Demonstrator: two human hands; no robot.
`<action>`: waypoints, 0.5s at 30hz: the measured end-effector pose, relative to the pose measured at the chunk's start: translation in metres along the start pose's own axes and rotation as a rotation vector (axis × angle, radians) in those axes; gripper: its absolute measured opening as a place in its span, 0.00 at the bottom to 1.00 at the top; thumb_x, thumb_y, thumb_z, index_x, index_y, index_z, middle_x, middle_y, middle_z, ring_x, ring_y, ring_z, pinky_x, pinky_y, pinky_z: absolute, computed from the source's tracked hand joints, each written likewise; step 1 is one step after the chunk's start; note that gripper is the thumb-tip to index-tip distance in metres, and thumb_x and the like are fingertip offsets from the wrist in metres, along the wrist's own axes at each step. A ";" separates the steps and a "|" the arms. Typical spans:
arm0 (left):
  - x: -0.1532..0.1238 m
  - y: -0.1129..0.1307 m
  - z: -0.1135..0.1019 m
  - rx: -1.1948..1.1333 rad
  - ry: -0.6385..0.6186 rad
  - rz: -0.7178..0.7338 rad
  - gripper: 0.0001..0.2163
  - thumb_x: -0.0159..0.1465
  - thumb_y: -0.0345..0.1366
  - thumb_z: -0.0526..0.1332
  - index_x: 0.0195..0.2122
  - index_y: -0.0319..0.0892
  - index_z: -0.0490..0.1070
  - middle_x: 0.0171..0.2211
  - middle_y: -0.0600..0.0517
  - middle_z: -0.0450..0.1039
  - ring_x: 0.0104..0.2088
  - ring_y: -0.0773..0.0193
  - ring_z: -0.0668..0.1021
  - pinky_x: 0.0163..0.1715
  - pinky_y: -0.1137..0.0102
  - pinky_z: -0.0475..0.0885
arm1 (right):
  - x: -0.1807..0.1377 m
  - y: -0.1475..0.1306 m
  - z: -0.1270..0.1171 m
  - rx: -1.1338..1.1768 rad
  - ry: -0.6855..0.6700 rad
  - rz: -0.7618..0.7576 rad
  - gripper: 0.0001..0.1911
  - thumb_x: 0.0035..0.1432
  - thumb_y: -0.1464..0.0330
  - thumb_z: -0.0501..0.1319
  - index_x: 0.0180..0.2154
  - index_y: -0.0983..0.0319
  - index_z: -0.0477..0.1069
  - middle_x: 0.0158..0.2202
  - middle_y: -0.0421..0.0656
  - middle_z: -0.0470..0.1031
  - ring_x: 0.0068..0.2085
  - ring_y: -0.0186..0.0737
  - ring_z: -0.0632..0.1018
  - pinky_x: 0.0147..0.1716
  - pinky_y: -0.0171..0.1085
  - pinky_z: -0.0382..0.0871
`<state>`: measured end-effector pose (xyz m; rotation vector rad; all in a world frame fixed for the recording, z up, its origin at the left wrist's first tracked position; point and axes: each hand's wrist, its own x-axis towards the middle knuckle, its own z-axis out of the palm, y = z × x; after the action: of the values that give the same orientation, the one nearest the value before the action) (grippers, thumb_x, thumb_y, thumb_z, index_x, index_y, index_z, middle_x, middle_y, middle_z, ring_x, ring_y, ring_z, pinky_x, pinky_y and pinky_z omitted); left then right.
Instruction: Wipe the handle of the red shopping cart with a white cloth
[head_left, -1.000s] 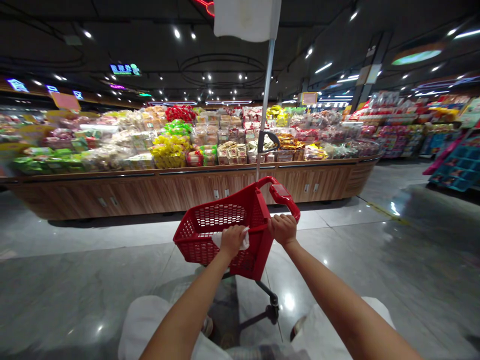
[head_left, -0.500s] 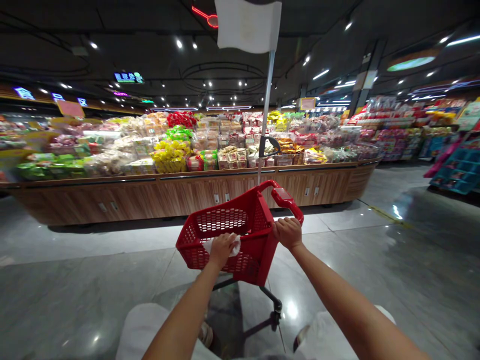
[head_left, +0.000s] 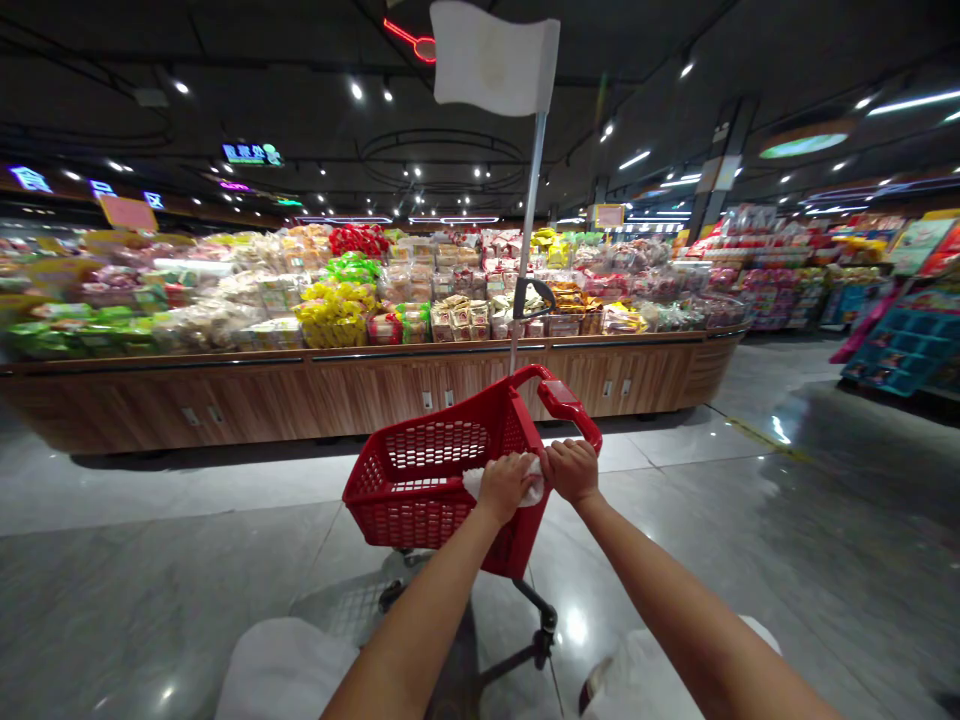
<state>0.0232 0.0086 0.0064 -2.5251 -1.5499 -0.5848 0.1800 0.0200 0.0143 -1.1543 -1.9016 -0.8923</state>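
A small red shopping cart point(head_left: 420, 520) with perforated sides stands before me, its handle end to the right. My left hand point(head_left: 506, 487) is closed on a white cloth point(head_left: 534, 485) and presses it against the near top rim of the basket, close to the handle end. Just right of it, my right hand point(head_left: 572, 470) is wrapped round the near end of the red handle point(head_left: 568, 402). A grey pole with a white flag point(head_left: 495, 60) rises from the cart's far side. Whether the cloth is paper or fabric I cannot tell.
Beyond the cart runs a long wooden display counter point(head_left: 375, 390) heaped with packaged food point(head_left: 341, 310). To the right stands a blue display rack point(head_left: 900, 345). Grey shiny floor point(head_left: 187, 570) lies around the cart, whose black wheel point(head_left: 544, 645) shows below.
My left hand has slid the white cloth rightward along the near rim, from mid-basket to beside my right hand. My right hand keeps its grip on the handle.
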 end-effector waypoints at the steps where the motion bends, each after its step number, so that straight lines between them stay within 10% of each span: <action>1: -0.004 -0.007 0.001 -0.001 -0.011 -0.002 0.17 0.68 0.47 0.51 0.54 0.48 0.64 0.44 0.50 0.72 0.43 0.59 0.74 0.40 0.65 0.65 | 0.000 0.001 -0.001 -0.004 -0.005 -0.006 0.18 0.63 0.68 0.52 0.21 0.60 0.66 0.20 0.39 0.68 0.27 0.35 0.64 0.33 0.40 0.48; 10: -0.084 -0.135 -0.003 0.179 -0.067 -0.187 0.12 0.68 0.41 0.53 0.49 0.47 0.69 0.44 0.50 0.74 0.45 0.58 0.73 0.41 0.67 0.64 | 0.000 -0.001 0.000 -0.001 -0.023 0.023 0.18 0.62 0.68 0.53 0.20 0.60 0.67 0.20 0.39 0.67 0.27 0.35 0.64 0.33 0.40 0.49; 15: -0.060 -0.097 -0.007 0.104 -0.110 -0.161 0.14 0.68 0.43 0.52 0.50 0.46 0.69 0.44 0.49 0.74 0.45 0.59 0.74 0.41 0.66 0.64 | 0.000 -0.005 0.004 -0.024 0.006 0.060 0.17 0.62 0.68 0.53 0.20 0.60 0.66 0.20 0.39 0.67 0.27 0.35 0.64 0.34 0.40 0.49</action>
<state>-0.0886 0.0019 -0.0193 -2.4090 -1.7849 -0.3768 0.1743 0.0214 0.0115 -1.2152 -1.8462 -0.8866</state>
